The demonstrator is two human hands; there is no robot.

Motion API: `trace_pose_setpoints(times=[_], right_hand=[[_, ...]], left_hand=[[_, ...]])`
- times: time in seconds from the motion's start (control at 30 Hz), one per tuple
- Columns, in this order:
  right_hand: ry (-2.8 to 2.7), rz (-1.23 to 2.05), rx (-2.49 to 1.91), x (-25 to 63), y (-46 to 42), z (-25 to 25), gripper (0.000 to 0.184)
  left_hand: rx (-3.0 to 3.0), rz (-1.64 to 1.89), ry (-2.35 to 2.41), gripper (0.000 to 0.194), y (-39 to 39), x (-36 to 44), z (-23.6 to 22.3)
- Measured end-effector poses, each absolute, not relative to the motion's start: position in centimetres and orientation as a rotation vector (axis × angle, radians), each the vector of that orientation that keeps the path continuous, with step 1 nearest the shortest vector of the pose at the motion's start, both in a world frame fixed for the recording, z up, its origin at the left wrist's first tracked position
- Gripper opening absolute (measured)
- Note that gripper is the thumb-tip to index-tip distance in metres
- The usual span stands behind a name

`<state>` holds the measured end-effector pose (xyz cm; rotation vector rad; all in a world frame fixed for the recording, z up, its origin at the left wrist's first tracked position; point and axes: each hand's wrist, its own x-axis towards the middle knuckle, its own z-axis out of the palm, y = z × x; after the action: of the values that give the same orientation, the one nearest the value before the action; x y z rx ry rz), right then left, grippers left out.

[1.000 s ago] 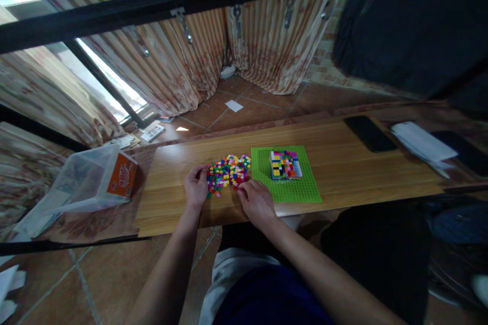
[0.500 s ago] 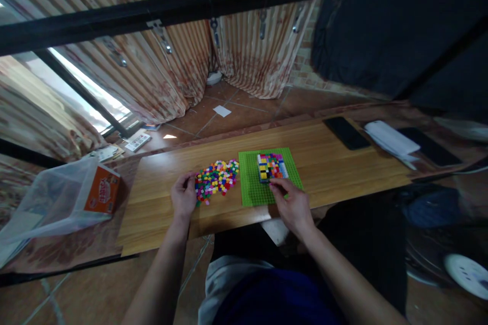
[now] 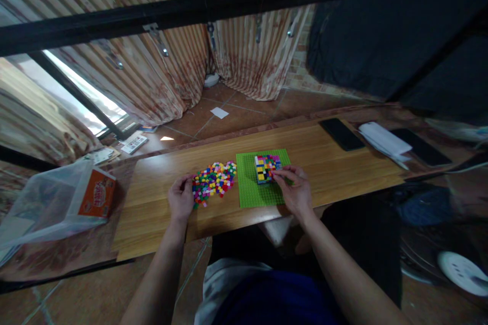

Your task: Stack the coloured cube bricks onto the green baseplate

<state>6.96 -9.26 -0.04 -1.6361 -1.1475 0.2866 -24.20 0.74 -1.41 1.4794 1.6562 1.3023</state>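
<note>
A small block built of multicoloured toy bricks (image 3: 265, 163) stands on the green studded baseplate (image 3: 249, 195). At the block's near right corner is my right hand (image 3: 296, 193), its thumb in front and its bent fingers along the right side. Whether a loose brick is also between those fingertips is too small to tell. To the left of the baseplate lies a loose pile of tiny coloured bricks (image 3: 215, 180). My left hand (image 3: 180, 200) rests at the pile's left edge with thumb and forefinger drawn together, and what they pinch, if anything, is hidden.
The wooden board (image 3: 152, 213) carries the bricks and a black phone (image 3: 341, 134). Beyond its right end lie a white case-like object (image 3: 383, 138) and a dark flat slab (image 3: 421, 146). A clear plastic bin (image 3: 49, 203) with an orange label stands left. A dark bar crosses above.
My right hand has shifted from the block's near edge round to its right corner. The left hand stays at the pile's edge. The whole view has shifted slightly.
</note>
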Motion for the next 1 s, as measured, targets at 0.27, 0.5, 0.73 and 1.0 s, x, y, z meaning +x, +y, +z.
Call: trace_pose_setpoints(times=[0.27,0.5,0.73,1.0], right_hand=[[-0.968,0.481,-1.542,7.0,-8.5,-1.0,0.021],[-0.85,0.59,-1.46,7.1,-7.9,-1.2,0.023],[-0.78,0.63,-1.426,7.1,-7.6,-1.5,0.023],[-0.844,0.62,-1.47,7.5,-7.6,-2.0,0.026]], left_hand=[[1.471,1.298,1.652,0.028,0.8,-24.2,-1.5],[1.48,1.312,1.638,0.028,0.8,-24.4,-1.8],[1.483,1.306,1.648,0.028,0.8,-24.3,-1.8],[1.495,1.29,1.653,0.027,0.9,-24.4,-2.0]])
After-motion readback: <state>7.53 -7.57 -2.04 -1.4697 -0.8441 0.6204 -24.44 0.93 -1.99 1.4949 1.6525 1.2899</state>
